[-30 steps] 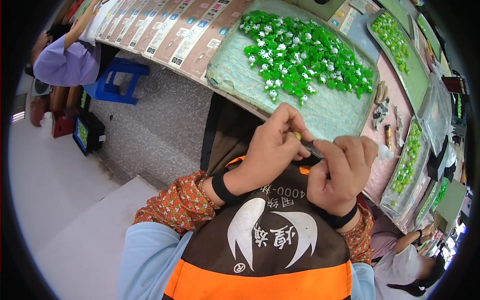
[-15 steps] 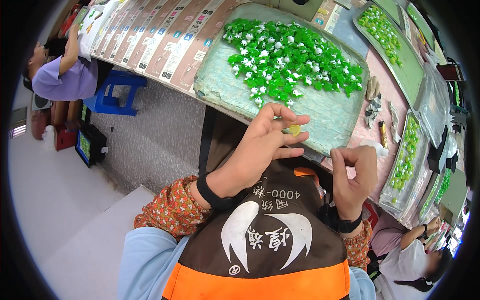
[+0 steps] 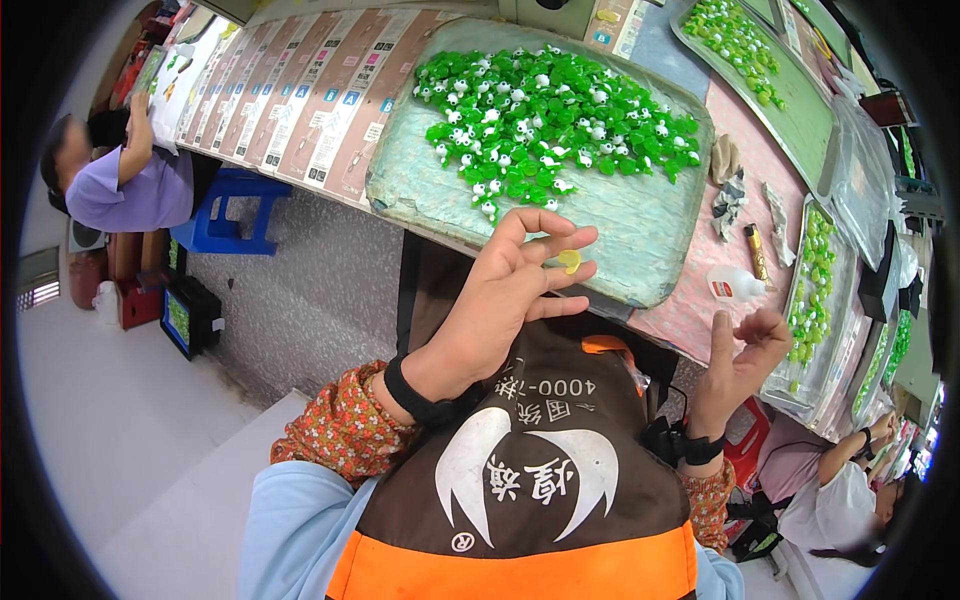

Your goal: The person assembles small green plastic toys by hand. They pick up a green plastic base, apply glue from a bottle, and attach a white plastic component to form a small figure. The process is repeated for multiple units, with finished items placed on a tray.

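Note:
A small translucent yellow piece [image 3: 570,261] sits between the fingers of my left hand [image 3: 490,300], just off the near edge of a pale green-blue tray [image 3: 640,230]. Heaped on that tray are many small bright green pieces with white bead-like eyes [image 3: 560,110]. My right hand [image 3: 735,375] is over the right side of my lap, its thumb raised and apart from the bent fingers; nothing shows in it. Closest to that hand is a small white bottle [image 3: 735,284] lying on the pink cloth, with a gold-and-black tube [image 3: 755,253] just beyond.
Crumpled gloves or rags [image 3: 728,205] lie right of the tray. A narrow tray [image 3: 812,300] of yellow-green pieces is at the right, a larger green tray [image 3: 790,130] behind it. A blue stool [image 3: 232,210] stands left. Two people work nearby, one on each side.
My right hand has moved right and down, and its pinched thumb and finger have come apart. The white bottle is now more visible. My left hand still holds the yellow piece.

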A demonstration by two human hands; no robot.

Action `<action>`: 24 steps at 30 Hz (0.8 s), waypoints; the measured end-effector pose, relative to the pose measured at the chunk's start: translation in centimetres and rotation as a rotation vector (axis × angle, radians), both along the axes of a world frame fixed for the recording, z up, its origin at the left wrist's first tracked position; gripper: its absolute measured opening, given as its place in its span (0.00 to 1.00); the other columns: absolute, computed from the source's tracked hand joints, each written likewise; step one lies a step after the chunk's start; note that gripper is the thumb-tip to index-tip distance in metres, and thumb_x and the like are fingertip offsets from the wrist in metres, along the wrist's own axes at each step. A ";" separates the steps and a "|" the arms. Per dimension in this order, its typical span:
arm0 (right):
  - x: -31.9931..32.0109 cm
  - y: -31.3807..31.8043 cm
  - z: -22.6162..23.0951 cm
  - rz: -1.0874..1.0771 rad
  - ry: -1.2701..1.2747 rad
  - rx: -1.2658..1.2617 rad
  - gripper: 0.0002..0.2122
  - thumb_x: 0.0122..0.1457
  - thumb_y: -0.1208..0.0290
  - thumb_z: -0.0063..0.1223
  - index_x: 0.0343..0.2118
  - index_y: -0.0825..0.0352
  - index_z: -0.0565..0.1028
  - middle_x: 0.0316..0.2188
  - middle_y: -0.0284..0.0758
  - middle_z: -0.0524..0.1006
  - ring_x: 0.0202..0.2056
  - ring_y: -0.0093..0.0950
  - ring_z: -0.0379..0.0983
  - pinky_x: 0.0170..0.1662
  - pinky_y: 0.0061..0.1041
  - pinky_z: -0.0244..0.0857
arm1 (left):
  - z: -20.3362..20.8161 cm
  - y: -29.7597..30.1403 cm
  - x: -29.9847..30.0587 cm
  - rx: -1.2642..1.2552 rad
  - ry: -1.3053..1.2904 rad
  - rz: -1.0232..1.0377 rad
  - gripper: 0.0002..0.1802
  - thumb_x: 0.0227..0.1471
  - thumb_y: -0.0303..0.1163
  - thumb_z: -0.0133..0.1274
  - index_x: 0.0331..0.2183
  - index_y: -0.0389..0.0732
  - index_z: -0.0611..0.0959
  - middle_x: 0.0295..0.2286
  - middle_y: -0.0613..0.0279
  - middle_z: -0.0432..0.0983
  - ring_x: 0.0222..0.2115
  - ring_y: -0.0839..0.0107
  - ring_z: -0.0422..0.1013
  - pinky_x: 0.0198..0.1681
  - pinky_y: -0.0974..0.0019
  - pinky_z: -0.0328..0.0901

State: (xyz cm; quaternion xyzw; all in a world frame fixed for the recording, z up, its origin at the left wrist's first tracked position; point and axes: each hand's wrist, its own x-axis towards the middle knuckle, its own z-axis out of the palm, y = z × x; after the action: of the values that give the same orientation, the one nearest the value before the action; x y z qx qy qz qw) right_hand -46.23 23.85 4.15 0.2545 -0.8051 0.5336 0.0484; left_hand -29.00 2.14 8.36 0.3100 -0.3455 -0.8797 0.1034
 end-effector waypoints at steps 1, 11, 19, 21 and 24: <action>-0.3 -0.3 0.2 -0.014 -0.030 -0.007 0.19 0.57 0.72 0.65 0.48 0.67 0.69 0.42 0.33 0.65 0.43 0.25 0.61 0.48 0.26 0.58 | 0.1 0.0 0.0 -0.002 -0.005 -0.001 0.22 0.58 0.19 0.38 0.53 0.46 0.67 0.60 0.52 0.66 0.55 0.63 0.70 0.52 0.61 0.72; -2.8 -2.2 -0.2 0.134 -0.252 0.073 0.16 0.64 0.72 0.58 0.53 0.68 0.73 0.46 0.34 0.74 0.44 0.21 0.70 0.48 0.22 0.64 | 0.1 0.2 0.1 -0.025 0.004 -0.018 0.18 0.64 0.23 0.41 0.54 0.46 0.67 0.61 0.48 0.65 0.57 0.56 0.70 0.54 0.55 0.73; -2.1 -1.7 1.0 0.334 -0.274 0.097 0.14 0.62 0.75 0.59 0.50 0.69 0.73 0.46 0.37 0.76 0.45 0.23 0.73 0.50 0.23 0.66 | 0.6 0.3 0.2 -0.012 -0.033 -0.026 0.23 0.58 0.19 0.37 0.54 0.46 0.66 0.60 0.54 0.67 0.54 0.64 0.71 0.52 0.62 0.72; -1.3 -1.7 3.0 0.425 -0.297 0.191 0.16 0.60 0.77 0.61 0.50 0.69 0.73 0.45 0.37 0.77 0.44 0.24 0.74 0.48 0.24 0.68 | 0.5 0.3 0.4 -0.042 -0.027 -0.044 0.20 0.61 0.21 0.40 0.54 0.46 0.67 0.61 0.52 0.67 0.56 0.60 0.71 0.53 0.59 0.73; 0.8 -3.0 4.0 0.478 -0.213 0.200 0.20 0.55 0.79 0.66 0.50 0.70 0.72 0.38 0.38 0.79 0.38 0.26 0.79 0.42 0.26 0.71 | 0.7 0.4 0.3 -0.090 -0.044 -0.073 0.20 0.63 0.21 0.40 0.55 0.46 0.66 0.61 0.52 0.66 0.57 0.60 0.70 0.53 0.59 0.72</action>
State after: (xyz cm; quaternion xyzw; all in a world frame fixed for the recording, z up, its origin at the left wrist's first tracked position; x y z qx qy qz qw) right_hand -45.40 20.86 8.17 0.3830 -0.7715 0.4716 -0.1892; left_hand -28.69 2.57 9.01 0.3115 -0.3980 -0.8594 0.0774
